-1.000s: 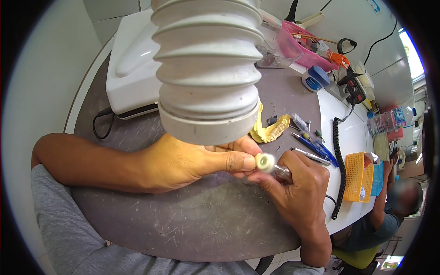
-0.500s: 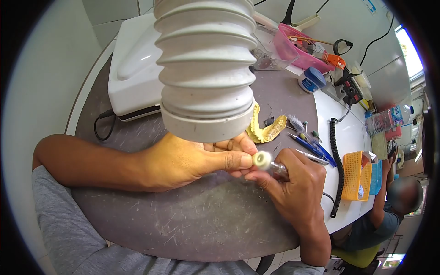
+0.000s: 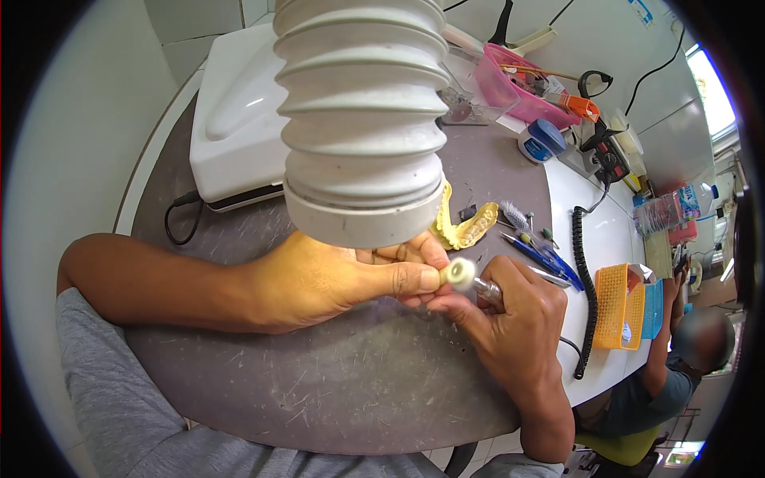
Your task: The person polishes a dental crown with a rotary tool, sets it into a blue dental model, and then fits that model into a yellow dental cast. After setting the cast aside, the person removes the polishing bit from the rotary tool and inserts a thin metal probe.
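Note:
My left hand (image 3: 319, 280) pinches a small pale-yellow piece (image 3: 444, 276) between thumb and fingers; most of it is hidden, and I cannot tell its kind. Closed like a pen grip, my right hand (image 3: 522, 319) holds a metal rotary handpiece (image 3: 488, 290). At its tip a round whitish polishing wheel (image 3: 461, 274) is blurred by spinning, right at the left thumb tip. The fingertips of both hands meet below the wheel. Just beyond them lies a yellow dental cast (image 3: 466, 227) with a row of teeth, partly covered by the hose.
A ribbed white suction hose (image 3: 362, 159) hangs close over my left hand. A white machine (image 3: 239, 119) stands back left. On the right are burs and a small brush (image 3: 514, 215), blue pens (image 3: 550, 259), a coiled cord (image 3: 586, 295) and a yellow basket (image 3: 613, 307). Another person (image 3: 677, 382) sits far right.
The wheel and the pinched piece have shifted very slightly to the right and up. The hose appears a touch further right. Both grips stay the same.

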A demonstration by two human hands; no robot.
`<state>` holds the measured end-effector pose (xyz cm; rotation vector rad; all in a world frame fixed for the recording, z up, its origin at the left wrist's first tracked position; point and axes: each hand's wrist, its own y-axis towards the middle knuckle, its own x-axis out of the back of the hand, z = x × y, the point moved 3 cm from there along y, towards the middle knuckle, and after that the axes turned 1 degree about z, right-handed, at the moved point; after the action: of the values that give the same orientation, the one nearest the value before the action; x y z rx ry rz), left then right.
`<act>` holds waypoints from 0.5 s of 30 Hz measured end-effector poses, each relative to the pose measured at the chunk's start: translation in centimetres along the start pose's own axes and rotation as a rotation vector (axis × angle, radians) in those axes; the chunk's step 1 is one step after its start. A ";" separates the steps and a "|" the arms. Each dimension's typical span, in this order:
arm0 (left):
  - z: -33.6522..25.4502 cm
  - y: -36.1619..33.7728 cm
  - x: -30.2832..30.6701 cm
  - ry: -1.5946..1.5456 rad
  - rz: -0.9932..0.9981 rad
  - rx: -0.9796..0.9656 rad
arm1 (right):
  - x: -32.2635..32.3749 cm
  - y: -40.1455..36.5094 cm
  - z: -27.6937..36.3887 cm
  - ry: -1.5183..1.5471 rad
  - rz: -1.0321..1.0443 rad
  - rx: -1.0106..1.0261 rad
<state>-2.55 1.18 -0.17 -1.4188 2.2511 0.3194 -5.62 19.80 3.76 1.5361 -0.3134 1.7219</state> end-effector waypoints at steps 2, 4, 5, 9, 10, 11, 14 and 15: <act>0.1 0.0 0.1 -0.035 -0.008 0.000 | 0.1 0.1 -0.1 0.010 0.024 -0.068; 0.1 0.0 0.1 -0.028 -0.005 0.001 | 0.1 0.1 0.0 0.007 0.020 -0.037; 0.1 -0.1 0.1 -0.020 -0.002 0.001 | 0.1 0.1 0.0 0.005 0.015 -0.005; -0.1 0.0 -0.1 0.010 0.000 0.012 | 0.1 0.0 0.1 -0.007 0.011 0.028; -0.1 0.0 0.0 0.005 0.003 -0.003 | 0.2 0.1 0.0 -0.002 0.016 -0.026; -0.1 0.0 0.0 -0.001 0.006 -0.018 | 0.3 0.2 -0.1 0.003 0.022 -0.079; -0.1 0.1 0.0 0.025 0.005 0.001 | 0.4 0.2 0.0 0.015 0.043 -0.089; -0.1 0.1 0.0 0.026 0.006 0.001 | 0.3 0.1 0.0 0.015 0.043 -0.089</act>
<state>-2.65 1.13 -0.13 -1.4238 2.2759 0.3030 -5.68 19.81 4.11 1.4609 -0.4121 1.7286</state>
